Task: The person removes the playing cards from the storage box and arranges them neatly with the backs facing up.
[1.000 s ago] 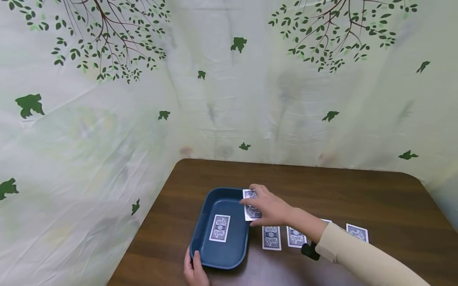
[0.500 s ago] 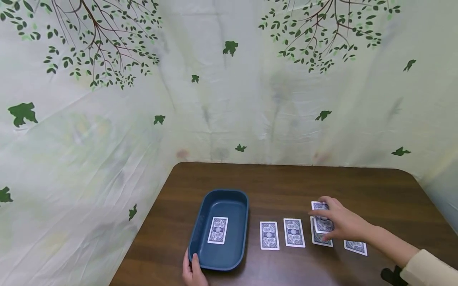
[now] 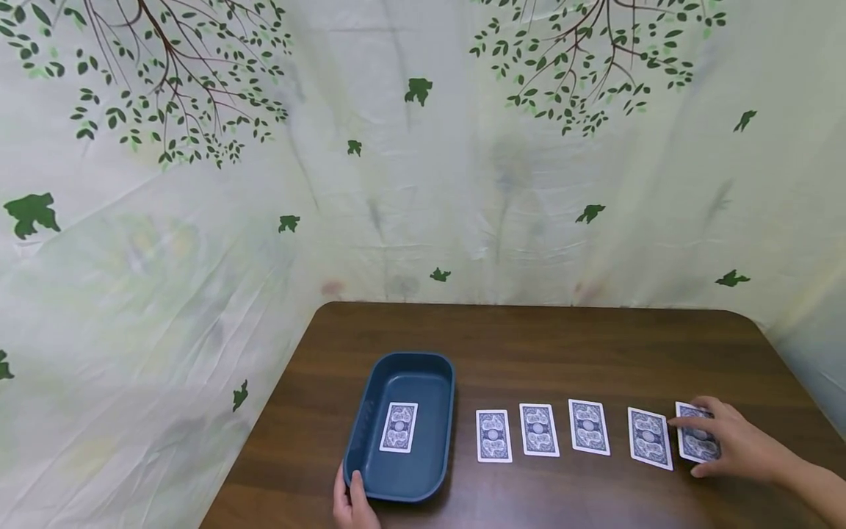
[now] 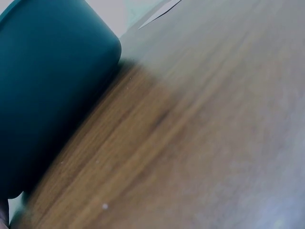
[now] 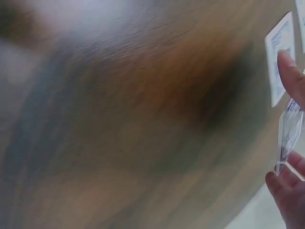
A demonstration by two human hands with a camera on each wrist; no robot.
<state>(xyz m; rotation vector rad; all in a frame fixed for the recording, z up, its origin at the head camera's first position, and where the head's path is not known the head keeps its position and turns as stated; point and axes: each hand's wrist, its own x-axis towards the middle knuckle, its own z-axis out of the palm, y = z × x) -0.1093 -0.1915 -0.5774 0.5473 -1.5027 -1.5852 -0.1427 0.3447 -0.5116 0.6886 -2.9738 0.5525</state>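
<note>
My left hand (image 3: 355,505) holds the near left corner of a blue tray (image 3: 426,466), thumb at the rim and fingers along the outer wall. One face-down playing card (image 3: 399,427) lies inside that tray. At the right end of a row of cards, my right hand (image 3: 743,447) grips another playing card (image 3: 694,443), patterned back up, partly covered by the fingers. The right wrist view shows this held card (image 5: 289,131) between thumb and fingertips, close over the table. Just left of it lies a face-down card (image 3: 650,438).
Three more face-down cards continue the row toward the tray: a near one (image 3: 493,436), a middle one (image 3: 539,430) and another (image 3: 589,427). They lie on the brown wooden table (image 3: 529,338). A leaf-patterned curtain (image 3: 463,184) hangs behind the table.
Holding the card, my right hand has moved from the tray's right edge across the row to its right end. The left hand stays at the tray; the head view has shifted slightly.
</note>
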